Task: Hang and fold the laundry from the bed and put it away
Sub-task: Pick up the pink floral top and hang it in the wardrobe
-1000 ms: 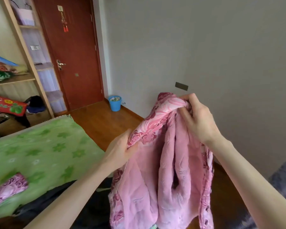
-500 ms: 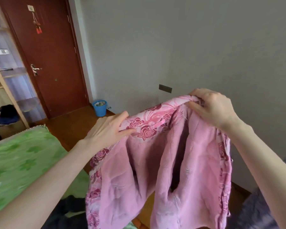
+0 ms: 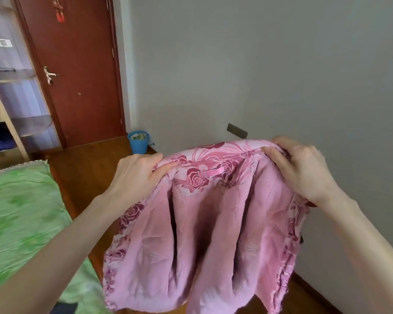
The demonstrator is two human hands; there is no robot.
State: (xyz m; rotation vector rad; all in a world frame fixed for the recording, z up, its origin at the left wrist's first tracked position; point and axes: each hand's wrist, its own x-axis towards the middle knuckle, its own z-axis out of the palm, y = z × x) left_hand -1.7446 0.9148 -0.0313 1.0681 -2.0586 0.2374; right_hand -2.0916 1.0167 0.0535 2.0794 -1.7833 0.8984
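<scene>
A pink fleece-lined jacket [image 3: 204,241] with a rose-patterned outer fabric hangs in the air in front of me, its plush lining facing me and a small pink loop at the collar. My left hand [image 3: 136,177] grips the collar edge on the left. My right hand [image 3: 302,168] grips the top edge on the right. The jacket is spread wide between both hands, its lower part hanging down in folds. The bed [image 3: 21,223] with a green patterned sheet lies at the lower left.
A red-brown door [image 3: 77,71] stands at the back left beside a fabric shelf unit [image 3: 21,91]. A blue bucket [image 3: 138,142] sits on the wooden floor by the grey wall [image 3: 259,64]. A dark socket plate [image 3: 237,130] is on the wall above the jacket.
My hands have drawn apart, spreading the bunched jacket wide open. The view has swung right, away from the bed and shelves.
</scene>
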